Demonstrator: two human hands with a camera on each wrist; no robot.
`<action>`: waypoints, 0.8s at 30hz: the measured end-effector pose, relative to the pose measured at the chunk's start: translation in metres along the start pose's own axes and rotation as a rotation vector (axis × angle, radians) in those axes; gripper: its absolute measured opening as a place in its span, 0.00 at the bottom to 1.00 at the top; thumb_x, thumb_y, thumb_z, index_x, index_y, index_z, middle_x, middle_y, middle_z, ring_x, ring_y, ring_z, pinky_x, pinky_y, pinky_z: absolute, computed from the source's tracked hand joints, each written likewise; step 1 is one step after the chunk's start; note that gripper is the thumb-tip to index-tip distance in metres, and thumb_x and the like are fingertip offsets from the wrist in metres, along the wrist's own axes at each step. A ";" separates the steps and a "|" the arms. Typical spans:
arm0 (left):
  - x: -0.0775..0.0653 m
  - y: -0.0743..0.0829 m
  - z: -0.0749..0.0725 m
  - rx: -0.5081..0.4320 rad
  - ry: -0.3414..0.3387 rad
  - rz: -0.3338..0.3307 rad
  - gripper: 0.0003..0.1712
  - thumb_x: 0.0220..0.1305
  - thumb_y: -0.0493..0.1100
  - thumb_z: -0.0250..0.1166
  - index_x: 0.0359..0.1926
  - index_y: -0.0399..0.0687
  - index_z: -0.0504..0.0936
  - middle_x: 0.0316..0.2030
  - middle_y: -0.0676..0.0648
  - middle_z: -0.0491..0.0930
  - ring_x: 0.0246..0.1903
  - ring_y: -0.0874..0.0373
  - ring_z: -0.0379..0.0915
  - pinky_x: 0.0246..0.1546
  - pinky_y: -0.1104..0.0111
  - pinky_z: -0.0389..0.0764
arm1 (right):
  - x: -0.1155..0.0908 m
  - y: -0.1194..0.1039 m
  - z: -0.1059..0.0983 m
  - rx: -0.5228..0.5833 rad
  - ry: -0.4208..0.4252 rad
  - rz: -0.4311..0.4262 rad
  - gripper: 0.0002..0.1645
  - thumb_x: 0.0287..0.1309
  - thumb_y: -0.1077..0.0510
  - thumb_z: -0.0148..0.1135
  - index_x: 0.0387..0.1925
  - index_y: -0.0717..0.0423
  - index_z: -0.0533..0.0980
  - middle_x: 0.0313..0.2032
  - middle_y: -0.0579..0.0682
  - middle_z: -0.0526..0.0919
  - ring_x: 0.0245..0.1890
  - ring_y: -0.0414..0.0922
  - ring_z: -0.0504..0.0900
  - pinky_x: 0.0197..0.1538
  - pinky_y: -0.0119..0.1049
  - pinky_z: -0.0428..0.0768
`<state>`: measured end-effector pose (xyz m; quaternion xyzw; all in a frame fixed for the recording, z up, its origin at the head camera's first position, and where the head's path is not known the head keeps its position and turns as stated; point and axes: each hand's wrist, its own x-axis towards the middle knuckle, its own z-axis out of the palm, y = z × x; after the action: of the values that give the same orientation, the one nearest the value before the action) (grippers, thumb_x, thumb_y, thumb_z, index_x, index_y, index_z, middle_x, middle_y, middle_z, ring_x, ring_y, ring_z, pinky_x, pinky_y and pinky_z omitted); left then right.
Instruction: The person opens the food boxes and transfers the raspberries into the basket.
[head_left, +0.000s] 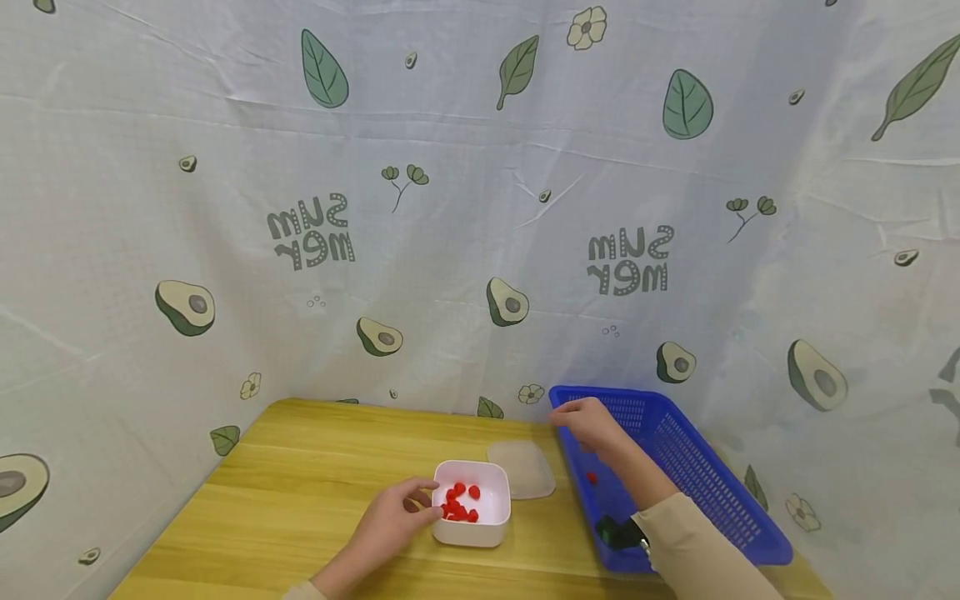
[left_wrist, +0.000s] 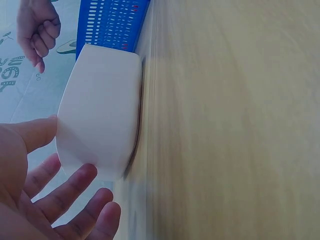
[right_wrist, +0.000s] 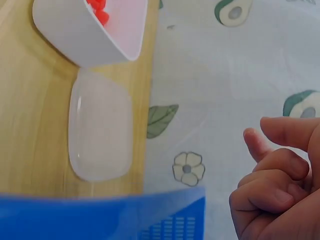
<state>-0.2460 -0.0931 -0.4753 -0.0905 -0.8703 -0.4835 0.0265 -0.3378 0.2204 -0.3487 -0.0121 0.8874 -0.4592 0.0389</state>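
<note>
My left hand (head_left: 390, 521) is at the near left side of a white square box (head_left: 480, 535), its fingers apart and relaxed. In the left wrist view the thumb reaches the box's edge. Several small red berry-like pieces (head_left: 457, 510) lie inside the box, mostly toward its left. Raised by the left rim of a blue plastic basket (head_left: 697, 442) is my right hand (head_left: 592, 423). Nothing shows between its thumb and index finger in the right wrist view, and the other fingers are loosely curled. One more red piece (head_left: 592, 477) lies in the basket.
A translucent lid (head_left: 522, 469) lies flat on the wooden table (head_left: 322, 458) between box and basket. Beside the right sleeve is a dark green and black item (head_left: 621, 533), partly hidden. A patterned curtain (head_left: 450, 250) hangs behind the table.
</note>
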 end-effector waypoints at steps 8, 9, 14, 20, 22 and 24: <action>0.000 0.000 0.001 0.001 -0.001 -0.015 0.22 0.62 0.50 0.72 0.56 0.52 0.83 0.38 0.53 0.83 0.37 0.56 0.74 0.35 0.67 0.77 | -0.003 -0.007 0.024 -0.011 -0.009 -0.007 0.17 0.62 0.56 0.65 0.47 0.65 0.84 0.29 0.48 0.78 0.16 0.39 0.55 0.20 0.31 0.58; 0.000 0.000 0.000 0.001 0.000 -0.019 0.22 0.62 0.50 0.72 0.55 0.52 0.83 0.38 0.53 0.83 0.37 0.56 0.74 0.35 0.66 0.77 | -0.004 -0.009 0.027 -0.010 -0.014 -0.005 0.17 0.62 0.56 0.65 0.47 0.65 0.84 0.27 0.48 0.77 0.16 0.39 0.55 0.20 0.32 0.58; 0.001 0.002 0.000 -0.002 0.000 -0.025 0.22 0.61 0.50 0.73 0.55 0.52 0.83 0.38 0.53 0.83 0.37 0.56 0.74 0.36 0.66 0.77 | -0.004 -0.014 0.041 -0.018 -0.056 0.004 0.16 0.62 0.56 0.66 0.48 0.63 0.84 0.16 0.43 0.62 0.12 0.38 0.50 0.18 0.30 0.55; 0.001 0.002 -0.001 -0.003 -0.001 -0.023 0.22 0.61 0.50 0.72 0.56 0.51 0.83 0.38 0.53 0.83 0.37 0.56 0.74 0.36 0.65 0.77 | -0.004 -0.016 0.057 -0.012 -0.111 0.005 0.16 0.61 0.56 0.68 0.47 0.62 0.84 0.13 0.41 0.55 0.14 0.37 0.48 0.18 0.30 0.53; 0.001 0.002 -0.001 -0.001 -0.001 -0.023 0.22 0.62 0.50 0.72 0.56 0.51 0.83 0.38 0.53 0.83 0.37 0.57 0.74 0.36 0.66 0.77 | -0.004 -0.016 0.062 0.001 -0.128 0.013 0.16 0.61 0.56 0.68 0.47 0.62 0.84 0.13 0.41 0.55 0.13 0.38 0.48 0.18 0.30 0.52; 0.002 0.001 0.000 0.001 0.000 -0.020 0.22 0.61 0.50 0.72 0.56 0.51 0.83 0.39 0.53 0.83 0.37 0.57 0.74 0.36 0.66 0.77 | -0.005 -0.016 0.067 0.003 -0.141 0.014 0.15 0.61 0.57 0.68 0.46 0.62 0.84 0.13 0.41 0.56 0.13 0.38 0.49 0.19 0.31 0.53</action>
<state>-0.2474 -0.0924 -0.4741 -0.0817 -0.8715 -0.4831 0.0215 -0.3278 0.1565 -0.3741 -0.0381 0.8819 -0.4582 0.1044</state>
